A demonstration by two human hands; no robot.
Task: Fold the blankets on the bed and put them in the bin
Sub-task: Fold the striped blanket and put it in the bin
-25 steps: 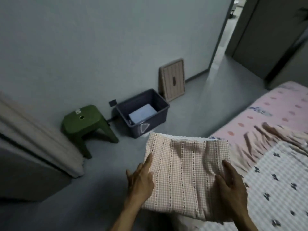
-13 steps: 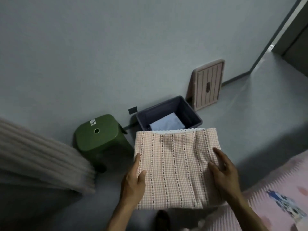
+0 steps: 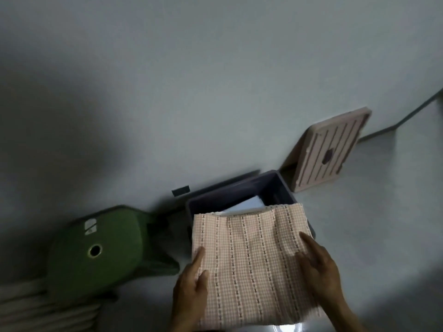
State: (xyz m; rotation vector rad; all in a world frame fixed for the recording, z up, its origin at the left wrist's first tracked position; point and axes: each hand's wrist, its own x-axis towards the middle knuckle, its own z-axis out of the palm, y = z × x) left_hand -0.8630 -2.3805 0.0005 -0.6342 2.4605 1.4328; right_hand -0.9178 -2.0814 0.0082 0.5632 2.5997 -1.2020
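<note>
A person stands over a dark storage bin (image 3: 280,188) on the floor by a pale wall, holding one folded blanket (image 3: 254,262) just above its open top. The blanket is peach-coloured gingham with darker stitched stripes and a white scalloped edge at the far side. It hangs over the near part of the bin and is not yet inside.

The left hand (image 3: 191,286) grips the blanket's left edge, thumb on top and the other fingers hidden underneath. The right hand (image 3: 318,267) holds the right edge, its fingers (image 3: 305,238) spread across the top of the cloth.

The blanket looks soft, light and floppy; it sags and wrinkles slightly between the hands. It would probably come unfolded if held by one corner, so supporting both sides, as here, seems the safest hold.

Counted: one blanket in hand, and one pale blue folded cloth (image 3: 249,204) already lying in the bin. One bin. One pinkish slatted lid (image 3: 333,149) leans against the wall to the right of it. One green plastic stool (image 3: 100,245) stands just left of it.
</note>
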